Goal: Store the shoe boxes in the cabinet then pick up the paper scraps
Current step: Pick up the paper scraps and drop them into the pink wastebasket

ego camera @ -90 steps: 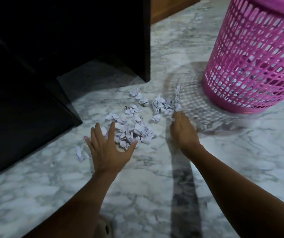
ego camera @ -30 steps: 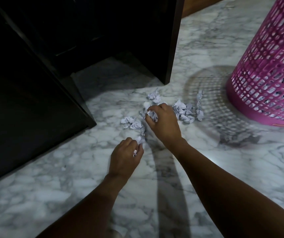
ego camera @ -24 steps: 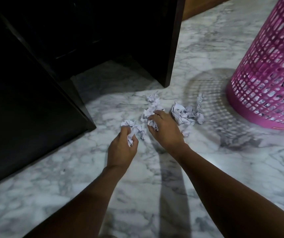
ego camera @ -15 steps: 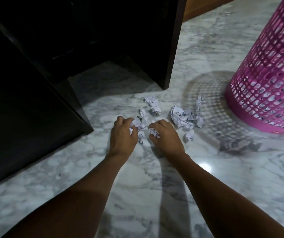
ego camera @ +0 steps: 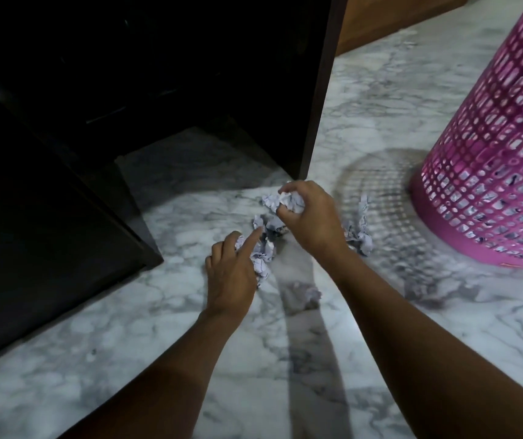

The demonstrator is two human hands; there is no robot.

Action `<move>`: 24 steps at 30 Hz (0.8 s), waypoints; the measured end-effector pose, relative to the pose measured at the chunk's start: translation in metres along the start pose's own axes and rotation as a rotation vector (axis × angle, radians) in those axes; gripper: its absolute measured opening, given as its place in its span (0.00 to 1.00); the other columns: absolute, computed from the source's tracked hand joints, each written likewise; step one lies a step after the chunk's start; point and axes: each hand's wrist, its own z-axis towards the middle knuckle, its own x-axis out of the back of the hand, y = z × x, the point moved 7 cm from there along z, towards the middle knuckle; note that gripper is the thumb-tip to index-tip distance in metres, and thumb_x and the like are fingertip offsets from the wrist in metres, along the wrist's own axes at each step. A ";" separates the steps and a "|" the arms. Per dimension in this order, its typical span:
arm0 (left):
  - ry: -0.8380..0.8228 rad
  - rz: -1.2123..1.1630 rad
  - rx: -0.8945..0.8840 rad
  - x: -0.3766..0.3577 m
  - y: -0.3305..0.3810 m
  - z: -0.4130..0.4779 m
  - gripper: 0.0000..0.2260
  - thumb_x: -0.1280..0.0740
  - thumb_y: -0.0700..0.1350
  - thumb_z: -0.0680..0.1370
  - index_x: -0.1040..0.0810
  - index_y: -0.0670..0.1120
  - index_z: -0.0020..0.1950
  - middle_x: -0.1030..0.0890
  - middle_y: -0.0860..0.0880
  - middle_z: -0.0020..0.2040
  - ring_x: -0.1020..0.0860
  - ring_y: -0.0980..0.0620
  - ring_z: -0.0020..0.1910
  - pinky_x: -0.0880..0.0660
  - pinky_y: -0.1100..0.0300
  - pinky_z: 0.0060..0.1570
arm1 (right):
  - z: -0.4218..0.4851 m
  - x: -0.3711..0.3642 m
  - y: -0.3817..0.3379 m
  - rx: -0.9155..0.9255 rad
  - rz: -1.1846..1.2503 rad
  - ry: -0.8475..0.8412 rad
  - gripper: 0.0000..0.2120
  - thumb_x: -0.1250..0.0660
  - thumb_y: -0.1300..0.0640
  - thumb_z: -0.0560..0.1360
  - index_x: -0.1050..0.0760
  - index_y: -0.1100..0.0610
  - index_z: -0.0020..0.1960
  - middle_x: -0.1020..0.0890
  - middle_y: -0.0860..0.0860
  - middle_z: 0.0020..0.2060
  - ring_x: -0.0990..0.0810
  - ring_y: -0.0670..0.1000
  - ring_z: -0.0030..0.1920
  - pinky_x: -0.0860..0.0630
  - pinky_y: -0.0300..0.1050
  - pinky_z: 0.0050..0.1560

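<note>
Low over a marble floor [ego camera: 380,359], a person's right hand [ego camera: 312,220] is clenched round a crumpled wad of paper scraps [ego camera: 288,201], bunched tight, it seems, so that one handful carries many pieces. The left hand [ego camera: 231,274], nearer and to the left, curls its outer fingers over more paper, white showing by the thumb; its forefinger [ego camera: 254,237] stretches forward to touch the loose scraps [ego camera: 265,251] between the two hands, probably to rake them in. Further paper lies in a cluster [ego camera: 360,236] just right of the right wrist, and a single ball [ego camera: 312,294] sits nearer, between the forearms; that makes three patches of litter on the floor, though blur prevents a count of individual pieces. One dark cabinet [ego camera: 317,90] stands open at far left, its inside too black to show any shoe boxes; one pink lattice basket [ego camera: 491,153] stands at far right, close to the scraps, likely as their destination; a strip of wooden panel [ego camera: 380,20] runs behind. Two hands are busy, both full, so emptying them looks like the next need.
</note>
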 end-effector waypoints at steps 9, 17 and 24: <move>0.035 0.010 -0.064 -0.003 0.001 -0.001 0.22 0.33 0.36 0.66 0.16 0.58 0.53 0.23 0.44 0.61 0.25 0.40 0.51 0.28 0.49 0.45 | 0.028 -0.072 0.029 0.163 -0.527 -0.562 0.25 0.39 0.44 0.80 0.35 0.46 0.76 0.40 0.52 0.78 0.38 0.60 0.75 0.40 0.53 0.74; 0.021 -0.122 -0.025 0.002 0.001 -0.004 0.17 0.42 0.51 0.69 0.16 0.55 0.50 0.27 0.47 0.66 0.30 0.44 0.57 0.31 0.51 0.53 | 0.014 -0.070 0.026 0.171 -0.599 -0.487 0.36 0.47 0.25 0.71 0.34 0.41 0.74 0.34 0.48 0.74 0.38 0.59 0.72 0.32 0.59 0.65; 0.146 -0.065 0.003 0.000 0.003 -0.004 0.19 0.35 0.68 0.69 0.15 0.55 0.45 0.23 0.48 0.59 0.27 0.45 0.54 0.28 0.51 0.50 | 0.011 -0.073 0.022 0.227 -0.496 -0.471 0.19 0.34 0.42 0.77 0.24 0.45 0.66 0.25 0.50 0.64 0.32 0.56 0.62 0.33 0.47 0.60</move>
